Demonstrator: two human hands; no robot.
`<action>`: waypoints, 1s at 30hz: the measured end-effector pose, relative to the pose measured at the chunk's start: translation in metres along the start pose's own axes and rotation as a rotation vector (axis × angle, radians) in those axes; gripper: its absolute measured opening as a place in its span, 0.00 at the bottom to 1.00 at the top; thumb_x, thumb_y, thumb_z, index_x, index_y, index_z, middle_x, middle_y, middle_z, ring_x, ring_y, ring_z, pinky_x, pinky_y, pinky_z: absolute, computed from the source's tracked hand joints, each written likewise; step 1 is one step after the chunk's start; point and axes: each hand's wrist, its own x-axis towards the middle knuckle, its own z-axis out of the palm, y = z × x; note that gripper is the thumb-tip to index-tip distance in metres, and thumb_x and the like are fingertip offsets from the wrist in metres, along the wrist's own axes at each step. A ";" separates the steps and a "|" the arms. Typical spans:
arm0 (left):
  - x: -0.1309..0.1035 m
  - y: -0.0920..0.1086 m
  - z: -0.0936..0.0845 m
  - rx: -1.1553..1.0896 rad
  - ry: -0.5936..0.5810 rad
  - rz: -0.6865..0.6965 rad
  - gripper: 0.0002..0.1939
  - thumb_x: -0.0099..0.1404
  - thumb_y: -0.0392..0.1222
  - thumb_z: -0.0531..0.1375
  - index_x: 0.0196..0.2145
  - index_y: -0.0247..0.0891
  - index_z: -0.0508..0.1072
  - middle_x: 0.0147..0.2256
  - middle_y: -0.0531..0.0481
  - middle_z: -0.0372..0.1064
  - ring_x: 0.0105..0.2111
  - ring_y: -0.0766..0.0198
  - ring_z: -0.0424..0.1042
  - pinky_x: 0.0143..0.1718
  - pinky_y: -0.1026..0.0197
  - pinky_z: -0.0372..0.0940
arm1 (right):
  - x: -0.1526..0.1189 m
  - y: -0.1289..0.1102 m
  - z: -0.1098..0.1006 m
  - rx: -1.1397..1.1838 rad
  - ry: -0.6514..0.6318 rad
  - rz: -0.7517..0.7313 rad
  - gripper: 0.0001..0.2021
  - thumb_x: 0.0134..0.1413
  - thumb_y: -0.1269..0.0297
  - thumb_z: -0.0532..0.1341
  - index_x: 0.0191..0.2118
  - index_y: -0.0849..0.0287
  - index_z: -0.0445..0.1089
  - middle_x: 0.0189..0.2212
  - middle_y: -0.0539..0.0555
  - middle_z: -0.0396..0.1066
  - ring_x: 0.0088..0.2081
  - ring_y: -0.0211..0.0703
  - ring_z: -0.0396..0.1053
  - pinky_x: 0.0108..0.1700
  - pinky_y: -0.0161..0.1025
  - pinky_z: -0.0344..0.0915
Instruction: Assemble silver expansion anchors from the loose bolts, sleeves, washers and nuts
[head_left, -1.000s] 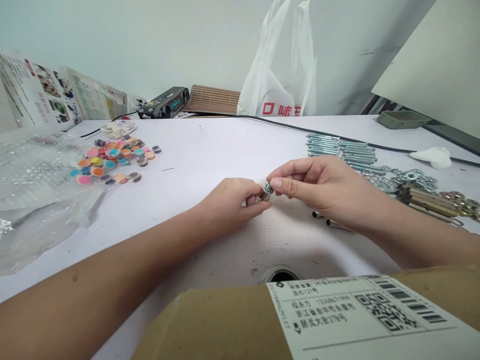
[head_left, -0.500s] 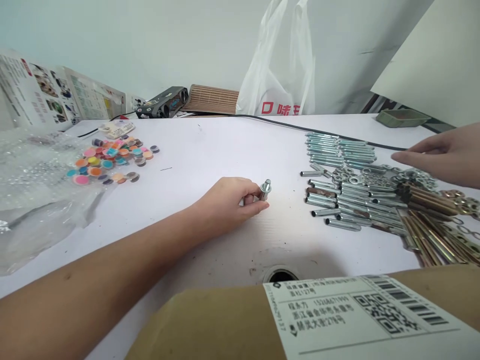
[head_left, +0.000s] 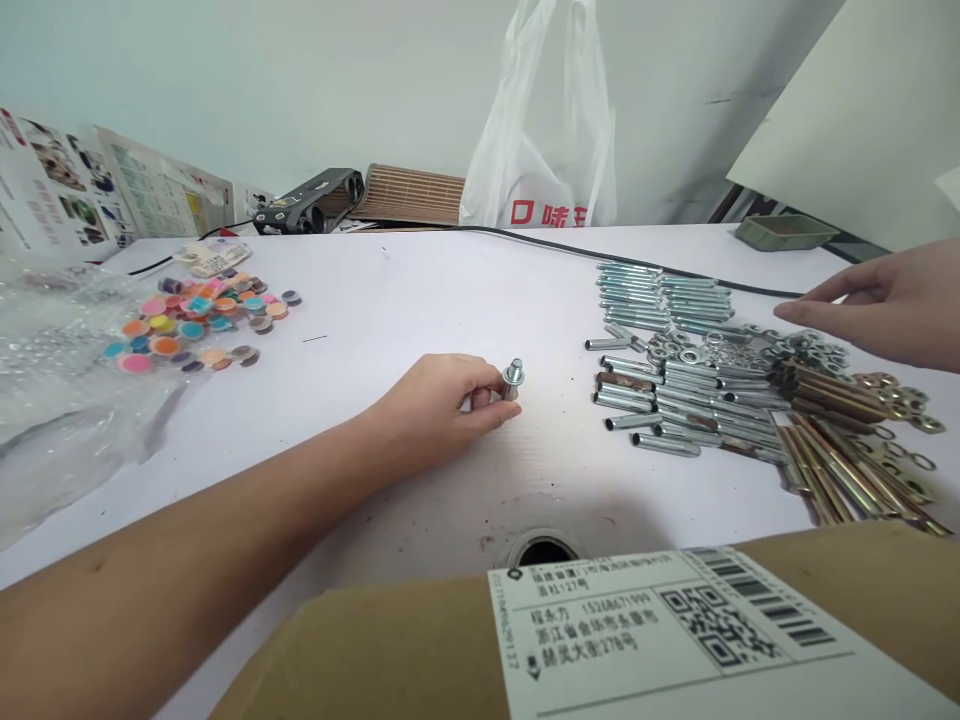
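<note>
1. Left hand (head_left: 457, 400) pinched a small metal fastener (head_left: 517, 366), end up, washer (head_left: 513, 378) around it.
2. Right hand (head_left: 889, 305) hung near the silver nuts (head_left: 814, 348), fingers loosely curled; couldn't tell if it held anything.
3. Silver rods (head_left: 634, 300) lay in two columns, silver tubes (head_left: 690, 408) nearer the wearer, loose washers (head_left: 690, 355) between.
4. Right of those: brass-toned tubes (head_left: 832, 385), brass-toned nuts (head_left: 900, 395), brass-toned rods (head_left: 840, 460).
5. Far left: clear plastic (head_left: 67, 370) beside multicoloured discs (head_left: 193, 329).
6. Rear: black cable (head_left: 540, 241), white bag (head_left: 540, 140), green tray (head_left: 784, 235).
7. Front: cardboard box (head_left: 360, 650) with a shipping label (head_left: 600, 640), just before a round hole (head_left: 547, 552) in the white tabletop (head_left: 420, 290).
</note>
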 end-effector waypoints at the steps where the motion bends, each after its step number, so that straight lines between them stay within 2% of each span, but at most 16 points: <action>1: 0.000 0.000 0.000 0.000 0.001 -0.001 0.15 0.61 0.45 0.57 0.22 0.35 0.63 0.25 0.55 0.67 0.25 0.70 0.60 0.27 0.65 0.53 | -0.004 -0.003 0.001 0.027 0.018 -0.036 0.18 0.47 0.43 0.59 0.35 0.53 0.71 0.33 0.54 0.69 0.34 0.47 0.63 0.34 0.43 0.61; 4: 0.000 0.001 0.000 0.004 0.001 0.000 0.14 0.61 0.44 0.57 0.21 0.35 0.63 0.25 0.55 0.66 0.24 0.70 0.60 0.27 0.65 0.53 | -0.018 -0.015 0.010 0.133 0.095 -0.235 0.16 0.46 0.45 0.60 0.34 0.51 0.72 0.29 0.50 0.70 0.29 0.43 0.64 0.30 0.42 0.59; 6: 0.000 0.001 0.000 0.006 -0.001 0.001 0.15 0.61 0.44 0.57 0.21 0.35 0.63 0.24 0.55 0.65 0.24 0.70 0.60 0.27 0.65 0.53 | -0.029 -0.025 0.017 0.192 0.095 -0.350 0.16 0.47 0.45 0.59 0.34 0.51 0.72 0.24 0.48 0.69 0.23 0.39 0.62 0.26 0.40 0.56; 10: 0.000 0.001 0.000 0.013 -0.006 -0.002 0.15 0.61 0.46 0.57 0.21 0.35 0.63 0.25 0.55 0.66 0.25 0.70 0.60 0.27 0.65 0.53 | -0.037 -0.035 0.024 0.221 0.070 -0.436 0.16 0.48 0.45 0.59 0.32 0.52 0.71 0.18 0.47 0.64 0.18 0.34 0.56 0.24 0.39 0.53; 14: 0.000 0.001 -0.001 0.014 -0.003 0.000 0.15 0.61 0.46 0.57 0.21 0.35 0.62 0.25 0.56 0.66 0.24 0.70 0.60 0.27 0.65 0.53 | -0.022 -0.022 0.017 0.144 0.157 -0.324 0.15 0.48 0.46 0.59 0.33 0.52 0.71 0.23 0.48 0.67 0.23 0.37 0.61 0.27 0.39 0.56; 16: 0.000 0.001 -0.001 0.026 0.000 -0.003 0.16 0.61 0.46 0.57 0.21 0.35 0.62 0.23 0.55 0.65 0.24 0.70 0.60 0.27 0.65 0.53 | -0.009 -0.010 0.012 0.073 0.152 -0.231 0.16 0.48 0.46 0.58 0.34 0.51 0.71 0.26 0.49 0.69 0.27 0.39 0.63 0.30 0.39 0.59; 21: 0.000 -0.001 -0.001 0.043 -0.021 -0.040 0.17 0.62 0.49 0.55 0.21 0.36 0.60 0.25 0.54 0.65 0.24 0.69 0.59 0.27 0.64 0.54 | 0.027 0.030 0.009 0.000 0.019 -0.024 0.16 0.43 0.50 0.61 0.37 0.54 0.72 0.34 0.55 0.70 0.35 0.48 0.66 0.34 0.43 0.63; 25: 0.000 0.000 -0.004 0.036 -0.042 -0.030 0.17 0.62 0.49 0.54 0.21 0.36 0.59 0.24 0.53 0.64 0.25 0.67 0.61 0.28 0.64 0.55 | 0.054 0.057 0.021 0.032 -0.142 -0.037 0.21 0.35 0.48 0.66 0.35 0.57 0.73 0.41 0.56 0.70 0.41 0.51 0.66 0.42 0.45 0.64; 30: 0.000 0.002 -0.004 0.034 -0.036 -0.018 0.17 0.62 0.47 0.55 0.21 0.36 0.59 0.24 0.53 0.64 0.25 0.68 0.61 0.28 0.64 0.54 | 0.073 0.073 0.032 0.060 -0.229 -0.035 0.24 0.32 0.46 0.67 0.37 0.54 0.73 0.44 0.55 0.69 0.46 0.53 0.65 0.45 0.45 0.65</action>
